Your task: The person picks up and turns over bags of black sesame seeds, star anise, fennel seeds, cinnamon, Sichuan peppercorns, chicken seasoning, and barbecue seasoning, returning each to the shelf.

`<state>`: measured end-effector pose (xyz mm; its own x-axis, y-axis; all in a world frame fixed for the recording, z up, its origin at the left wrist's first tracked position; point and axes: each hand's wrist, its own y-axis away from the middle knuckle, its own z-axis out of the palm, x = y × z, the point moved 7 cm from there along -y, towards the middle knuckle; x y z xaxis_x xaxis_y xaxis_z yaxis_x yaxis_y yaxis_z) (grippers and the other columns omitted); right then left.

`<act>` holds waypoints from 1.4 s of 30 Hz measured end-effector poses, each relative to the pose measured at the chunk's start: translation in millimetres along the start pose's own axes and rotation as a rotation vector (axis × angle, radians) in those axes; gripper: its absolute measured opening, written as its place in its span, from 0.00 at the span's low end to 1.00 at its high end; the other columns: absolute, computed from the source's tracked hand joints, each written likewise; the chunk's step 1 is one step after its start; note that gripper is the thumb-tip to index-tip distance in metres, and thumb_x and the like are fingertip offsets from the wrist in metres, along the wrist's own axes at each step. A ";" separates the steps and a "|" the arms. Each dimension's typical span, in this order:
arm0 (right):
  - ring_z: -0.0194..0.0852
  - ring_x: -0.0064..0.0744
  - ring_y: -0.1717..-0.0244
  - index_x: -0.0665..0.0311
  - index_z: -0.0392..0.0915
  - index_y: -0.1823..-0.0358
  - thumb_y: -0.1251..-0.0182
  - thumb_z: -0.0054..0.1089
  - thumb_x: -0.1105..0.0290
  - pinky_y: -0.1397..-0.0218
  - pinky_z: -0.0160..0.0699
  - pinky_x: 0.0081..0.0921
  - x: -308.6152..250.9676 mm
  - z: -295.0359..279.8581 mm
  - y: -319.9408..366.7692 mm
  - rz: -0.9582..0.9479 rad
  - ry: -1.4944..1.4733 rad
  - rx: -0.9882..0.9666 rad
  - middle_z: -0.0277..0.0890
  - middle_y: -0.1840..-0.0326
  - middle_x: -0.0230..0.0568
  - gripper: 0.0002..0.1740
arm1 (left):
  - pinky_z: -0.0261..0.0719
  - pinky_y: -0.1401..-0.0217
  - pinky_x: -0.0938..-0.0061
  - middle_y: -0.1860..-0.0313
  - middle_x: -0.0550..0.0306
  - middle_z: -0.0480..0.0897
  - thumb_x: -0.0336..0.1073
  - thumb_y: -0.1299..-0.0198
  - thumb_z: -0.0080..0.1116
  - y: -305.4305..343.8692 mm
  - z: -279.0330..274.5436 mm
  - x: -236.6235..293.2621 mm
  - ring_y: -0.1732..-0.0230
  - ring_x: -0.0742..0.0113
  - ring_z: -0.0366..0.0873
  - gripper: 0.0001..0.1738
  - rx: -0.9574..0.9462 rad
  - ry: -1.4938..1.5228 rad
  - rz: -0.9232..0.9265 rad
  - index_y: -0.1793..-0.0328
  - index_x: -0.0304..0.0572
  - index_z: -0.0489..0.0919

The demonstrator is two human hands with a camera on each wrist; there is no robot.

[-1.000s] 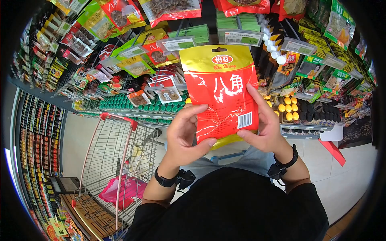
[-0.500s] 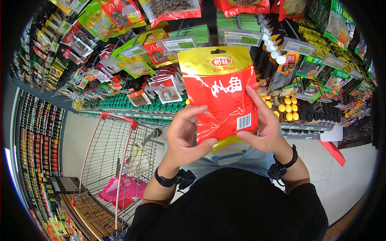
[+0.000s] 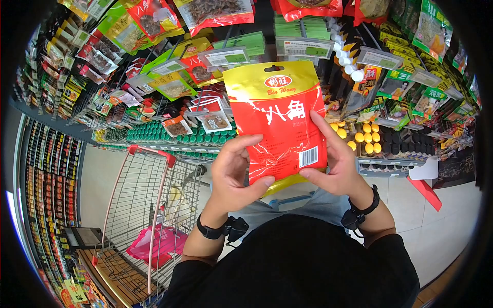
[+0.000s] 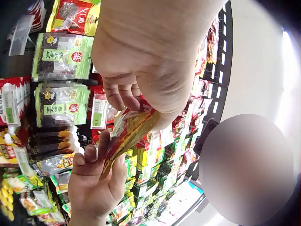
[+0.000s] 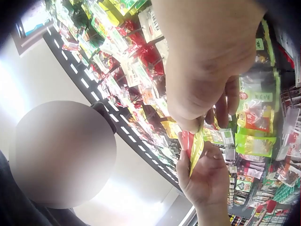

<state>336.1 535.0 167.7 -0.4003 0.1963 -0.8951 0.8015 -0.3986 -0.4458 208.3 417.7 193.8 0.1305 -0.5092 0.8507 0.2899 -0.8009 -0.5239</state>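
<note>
A red packet [image 3: 280, 128] with a gold top and white characters is held upright in front of the body, its barcode at the lower right. The left hand [image 3: 233, 172] pinches its lower left edge, thumb on the printed face. At the lower right edge the right hand [image 3: 339, 161] grips it the same way, thumb beside the barcode. Seen edge-on in the left wrist view, the packet [image 4: 127, 136] lies between the left hand [image 4: 146, 89] and the right hand [image 4: 96, 188]. The right wrist view also shows the packet [image 5: 194, 146] between both hands.
Racks of hanging packets [image 3: 174, 82] and price tags [image 3: 308, 49] stand ahead. Below them are rows of green-capped jars [image 3: 179, 134] and yellow-capped ones [image 3: 367, 137]. A wire shopping cart [image 3: 138, 200] holding a pink bag [image 3: 159, 244] stands at the left, near shelves of bottles [image 3: 49, 190].
The packet has shifted slightly to the left and its tilt has changed a little, moving the glare across its face. Both hands keep their hold.
</note>
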 end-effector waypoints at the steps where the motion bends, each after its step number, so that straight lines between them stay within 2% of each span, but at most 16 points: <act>1: 0.64 0.28 0.37 0.68 0.45 0.27 0.46 0.65 0.76 0.36 0.65 0.27 0.5 0.1 0.1 0.006 -0.007 0.001 0.56 0.30 0.50 0.48 | 0.72 0.42 0.68 0.44 0.47 0.72 0.19 0.55 0.65 0.1 0.0 0.3 0.43 0.62 0.73 0.35 0.000 0.000 0.000 0.37 0.31 0.64; 42: 0.64 0.29 0.36 0.67 0.46 0.27 0.46 0.65 0.77 0.36 0.66 0.27 -2.5 2.9 1.7 -0.014 0.035 -0.013 0.56 0.30 0.50 0.47 | 0.74 0.41 0.69 0.42 0.43 0.72 0.19 0.53 0.64 4.9 1.6 3.5 0.43 0.62 0.74 0.38 -0.013 -0.026 -0.065 0.34 0.27 0.61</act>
<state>337.2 531.2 169.3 -0.3960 0.2329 -0.8882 0.8016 -0.3842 -0.4581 211.7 412.5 194.3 0.1365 -0.4478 0.8836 0.2862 -0.8361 -0.4680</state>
